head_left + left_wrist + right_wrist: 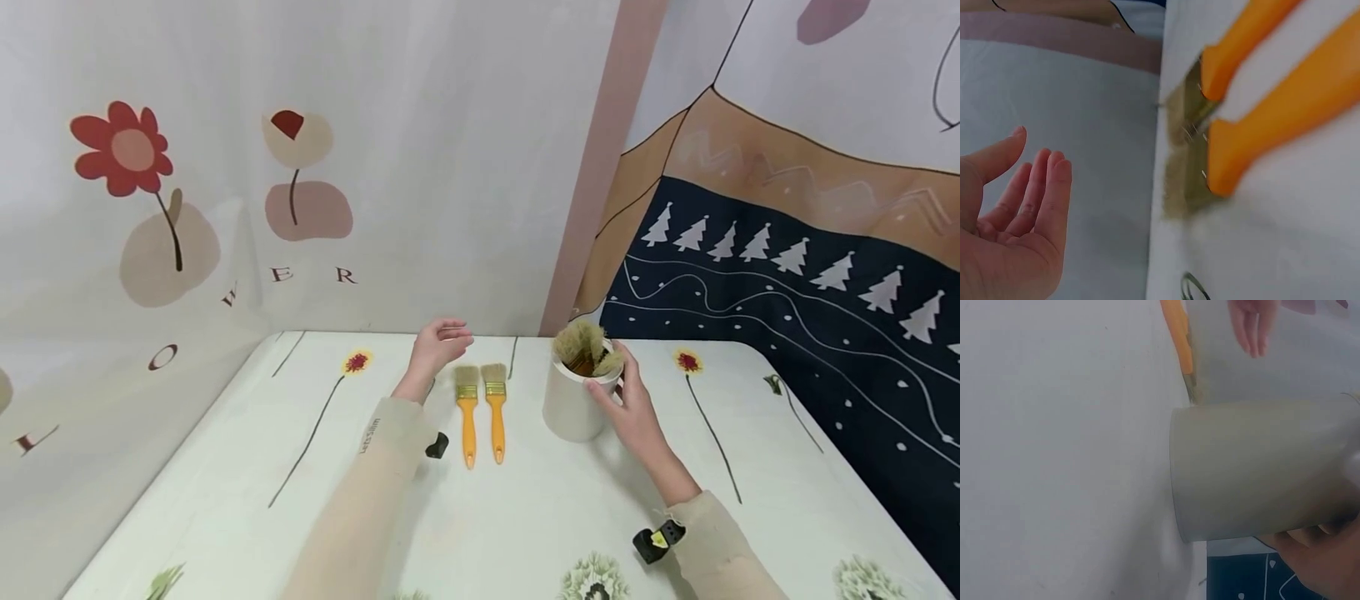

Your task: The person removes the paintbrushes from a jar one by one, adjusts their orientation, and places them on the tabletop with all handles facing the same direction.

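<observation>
Gripping a white cup (572,408): right hand (632,406). Left hand (441,348) hovers, fingers loose, two orange-handled brushes (468,425) lying between on the flowery tabletop (525,521).

"LOWER" on pale wall cloth (450,167), "LetsSlim" on left sleeve (390,454)

I'm looking down on a white table (525,525), its top printed with dark-stemmed red-and-yellow flowers (357,362) and round pale-green blooms (596,577). And on it, side by side, I've got an orange-handled flat paintbrush (468,429) and its matching twin (497,425), tan bristles facing the far edge! To their right, an off-white cylindrical container (570,408) stands upright.
</observation>
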The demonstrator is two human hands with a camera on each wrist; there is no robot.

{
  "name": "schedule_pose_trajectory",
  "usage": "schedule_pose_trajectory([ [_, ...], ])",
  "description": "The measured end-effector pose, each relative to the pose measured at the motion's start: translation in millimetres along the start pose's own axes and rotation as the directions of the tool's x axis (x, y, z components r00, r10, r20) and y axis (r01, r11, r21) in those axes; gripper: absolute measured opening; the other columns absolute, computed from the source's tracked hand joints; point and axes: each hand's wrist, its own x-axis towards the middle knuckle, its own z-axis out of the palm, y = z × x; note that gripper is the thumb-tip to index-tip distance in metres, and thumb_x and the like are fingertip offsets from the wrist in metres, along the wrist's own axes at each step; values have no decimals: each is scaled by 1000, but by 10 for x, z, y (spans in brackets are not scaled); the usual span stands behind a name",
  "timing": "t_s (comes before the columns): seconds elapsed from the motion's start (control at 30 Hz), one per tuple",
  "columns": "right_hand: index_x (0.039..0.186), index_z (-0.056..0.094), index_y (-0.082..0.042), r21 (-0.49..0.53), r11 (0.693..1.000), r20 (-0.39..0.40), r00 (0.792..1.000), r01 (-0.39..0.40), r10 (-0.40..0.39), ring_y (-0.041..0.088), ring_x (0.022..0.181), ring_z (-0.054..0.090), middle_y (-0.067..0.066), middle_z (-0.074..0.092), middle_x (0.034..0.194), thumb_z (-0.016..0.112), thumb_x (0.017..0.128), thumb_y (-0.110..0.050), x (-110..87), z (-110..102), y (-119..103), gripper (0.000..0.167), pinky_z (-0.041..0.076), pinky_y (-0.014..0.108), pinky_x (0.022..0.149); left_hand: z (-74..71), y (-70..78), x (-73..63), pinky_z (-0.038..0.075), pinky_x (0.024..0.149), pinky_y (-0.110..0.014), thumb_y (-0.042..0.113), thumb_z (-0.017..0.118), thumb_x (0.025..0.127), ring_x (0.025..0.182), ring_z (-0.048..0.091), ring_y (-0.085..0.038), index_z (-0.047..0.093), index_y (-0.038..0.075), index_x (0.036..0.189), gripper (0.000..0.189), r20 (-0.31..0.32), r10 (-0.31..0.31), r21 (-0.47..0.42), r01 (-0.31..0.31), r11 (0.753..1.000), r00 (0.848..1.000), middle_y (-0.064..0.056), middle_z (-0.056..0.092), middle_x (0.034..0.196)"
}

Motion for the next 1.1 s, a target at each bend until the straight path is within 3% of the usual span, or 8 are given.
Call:
schedule_pose_trajectory([
  [0.2, 159, 9, -9, -2, 1000, 0, 1000, -3, 3, 38, 154, 17, 16, 14, 167, 58, 102, -30, 32, 2, -8, 78, 25, 66, 119, 139, 232, -89, 58, 97, -31, 6, 68, 93, 117, 65, -31, 58, 1, 132, 40, 52, 54, -87, -49, 995, 997, -19, 65, 130],
  [0.4, 160, 9, -10, 2, 1000, -5, 1000, 3, -3, 38, 154, 17, 17, 14, 167, 58, 102, -28, 49, -14, -43, 78, 24, 65, 120, 317, 440, -218, 57, 98, -32, 5, 68, 93, 119, 64, -33, 58, 0, 130, 39, 113, 146, -163, -127, 978, 983, -21, 65, 130],
  [0.67, 159, 11, -8, 2, 1000, -8, 1000, -1, 1, 39, 153, 18, 18, 15, 166, 58, 102, -24, 25, -1, -41, 75, 25, 65, 119, 549, 629, -437, 57, 95, -27, 7, 69, 93, 105, 68, -16, 60, 2, 126, 35, 179, 250, -230, -207, 951, 952, -19, 67, 126],
  [0.83, 159, 9, -9, 10, 1000, -6, 1000, -5, 5, 37, 153, 19, 17, 15, 167, 58, 102, -27, 28, -15, -30, 77, 25, 65, 120, 735, 761, -589, 57, 95, -27, 9, 72, 92, 105, 69, -20, 64, 3, 122, 32, 213, 347, -190, -309, 932, 914, -17, 70, 121],
  [0.97, 159, 9, -8, 13, 1000, -3, 1000, -11, 11, 37, 153, 20, 17, 15, 166, 58, 102, -28, 30, -20, -24, 78, 25, 64, 120, 907, 819, -694, 57, 95, -26, 11, 73, 91, 108, 69, -23, 66, 5, 119, 29, 266, 386, -115, -368, 923, 884, -14, 71, 119],
  [1.1, 159, 9, -7, 20, 1000, 2, 1000, -14, 14, 38, 152, 20, 19, 17, 165, 58, 102, -25, 21, -11, -11, 77, 25, 63, 120, 1082, 791, -743, 57, 93, -23, 11, 74, 90, 108, 70, -21, 67, 7, 116, 27, 307, 372, -60, -372, 926, 876, -11, 72, 117],
])
